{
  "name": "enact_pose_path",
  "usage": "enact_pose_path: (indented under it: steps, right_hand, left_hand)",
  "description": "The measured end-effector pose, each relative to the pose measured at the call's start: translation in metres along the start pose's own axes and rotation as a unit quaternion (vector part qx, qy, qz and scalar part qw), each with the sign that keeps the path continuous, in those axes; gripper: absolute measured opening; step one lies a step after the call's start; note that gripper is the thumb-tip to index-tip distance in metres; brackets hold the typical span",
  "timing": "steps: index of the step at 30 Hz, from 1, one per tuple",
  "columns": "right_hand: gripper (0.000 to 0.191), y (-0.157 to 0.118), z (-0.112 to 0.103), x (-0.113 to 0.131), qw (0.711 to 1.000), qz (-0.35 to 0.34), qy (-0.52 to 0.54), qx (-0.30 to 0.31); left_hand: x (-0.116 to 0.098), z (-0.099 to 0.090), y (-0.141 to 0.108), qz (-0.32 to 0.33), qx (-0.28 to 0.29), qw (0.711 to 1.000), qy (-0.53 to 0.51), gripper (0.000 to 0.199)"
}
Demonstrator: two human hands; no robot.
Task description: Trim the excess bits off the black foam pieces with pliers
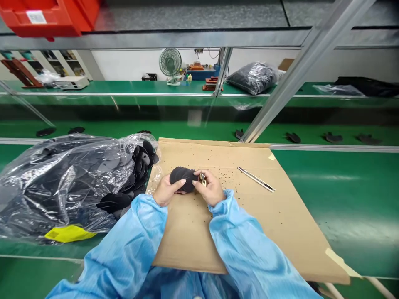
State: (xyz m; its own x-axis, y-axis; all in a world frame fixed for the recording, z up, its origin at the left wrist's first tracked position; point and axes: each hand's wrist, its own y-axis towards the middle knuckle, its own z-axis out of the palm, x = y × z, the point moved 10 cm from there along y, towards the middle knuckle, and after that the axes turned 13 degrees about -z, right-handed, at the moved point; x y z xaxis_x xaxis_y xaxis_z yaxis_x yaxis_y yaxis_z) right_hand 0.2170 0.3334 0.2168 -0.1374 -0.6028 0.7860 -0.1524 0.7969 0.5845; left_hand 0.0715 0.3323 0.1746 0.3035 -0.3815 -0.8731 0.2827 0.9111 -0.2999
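My left hand (166, 190) is closed around a fanned stack of black oval pads (183, 178), its thumb pressing on the top one. At the stack's right edge, the fingers of my right hand (212, 189) touch the pads. A small shiny metal tool (203, 179), which looks like a nail clipper, is held in that same hand. Both hands are above a brown cardboard sheet (255, 224) sprinkled with tiny dark bits. To the left lies a clear plastic bag (68, 178), with many more black pads (141, 164) spilling from its opening.
A slim pen-like tool or knife (256, 179) lies on the cardboard's right side. Black pieces (333, 137) sit along the green belt (199, 114) behind. A metal post (299, 74) slants down at the right. A red bin (50, 18) hangs at upper left; a fan (170, 62) stands behind.
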Motion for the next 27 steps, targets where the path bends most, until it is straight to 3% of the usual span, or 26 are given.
enact_pose_path:
  steps: [5,10,13,18,23,27]
  right_hand:
    - [0.044,-0.005,0.003,-0.001,0.999,-0.005,-0.023,-0.021]
    - [0.027,-0.003,0.006,0.008,0.996,-0.024,-0.080,-0.004]
    - [0.028,-0.001,0.006,0.014,0.996,-0.034,-0.088,0.008]
    - [0.030,-0.002,0.008,0.011,0.998,-0.018,-0.054,0.023]
    - [0.030,-0.004,0.006,0.013,1.000,-0.024,-0.001,-0.001]
    - [0.030,-0.003,0.010,0.016,0.999,-0.026,-0.002,0.024]
  left_hand:
    - [0.001,-0.001,0.000,0.012,-0.012,1.000,0.009,0.051]
    - [0.000,0.001,-0.003,0.020,-0.004,1.000,-0.014,0.049]
    - [-0.001,0.003,-0.003,0.028,0.011,0.999,-0.014,0.045]
    - [-0.008,0.004,-0.004,0.063,0.028,0.998,0.006,0.038]
    - [-0.010,0.000,-0.005,0.067,0.006,0.998,0.013,0.033]
    - [-0.009,0.006,-0.005,0.068,0.036,0.997,0.029,0.030]
